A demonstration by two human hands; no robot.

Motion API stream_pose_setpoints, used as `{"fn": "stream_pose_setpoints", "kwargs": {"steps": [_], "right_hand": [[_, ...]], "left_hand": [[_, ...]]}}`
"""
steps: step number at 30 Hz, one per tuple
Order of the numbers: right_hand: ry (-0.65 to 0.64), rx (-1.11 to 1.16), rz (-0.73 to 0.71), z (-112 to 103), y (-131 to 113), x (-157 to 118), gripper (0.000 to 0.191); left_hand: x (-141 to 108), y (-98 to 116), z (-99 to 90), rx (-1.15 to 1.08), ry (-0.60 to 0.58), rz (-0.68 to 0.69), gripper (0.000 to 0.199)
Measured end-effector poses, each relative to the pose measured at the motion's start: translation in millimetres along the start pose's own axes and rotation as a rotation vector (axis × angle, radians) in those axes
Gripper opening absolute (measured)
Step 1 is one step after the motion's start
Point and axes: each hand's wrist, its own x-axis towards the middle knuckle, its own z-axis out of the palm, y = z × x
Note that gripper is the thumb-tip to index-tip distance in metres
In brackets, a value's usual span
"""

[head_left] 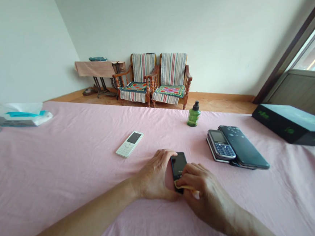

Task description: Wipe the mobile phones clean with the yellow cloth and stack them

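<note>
A black mobile phone [178,161] lies face up on the pink cloth in front of me. My left hand [154,178] grips it by its ends, fingers at the far edge and thumb at the near edge. In my right hand [202,189] is a small yellowish cloth [186,187], pinched and pressed on the phone's lower part, which it covers. Beyond my left hand a white keypad phone [130,143] lies alone. To the right, a dark keypad phone [221,145] rests on a stack beside a large dark smartphone [243,145].
A green spray bottle [193,115] stands near the far edge of the bed-like pink surface [67,150]. At right sits a black box [291,122]; at far left, a tissue pack [25,115]. Two wooden chairs [170,71] and a covered sewing table [96,68] stand by the wall.
</note>
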Motion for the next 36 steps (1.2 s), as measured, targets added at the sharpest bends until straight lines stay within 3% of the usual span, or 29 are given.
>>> {"fn": "stream_pose_setpoints", "kwargs": {"steps": [10, 23, 32, 36], "right_hand": [[0.035, 0.021, 0.157, -25, 12, -4, 0.026], [0.035, 0.028, 0.090, 1, 7, -4, 0.030], [0.025, -0.011, 0.156, -17, 18, -3, 0.026], [0.017, -0.015, 0.139, -13, 18, -4, 0.027]], "left_hand": [[-2, 0, -2.5, 0.040, -0.064, -0.058, 0.093], [-1, -1, -1.4, 0.026, -0.032, -0.036, 0.091], [-2, -1, -3.5, 0.040, -0.064, -0.052, 0.094], [-2, -2, -3.0, 0.030, -0.065, -0.054, 0.094]]}}
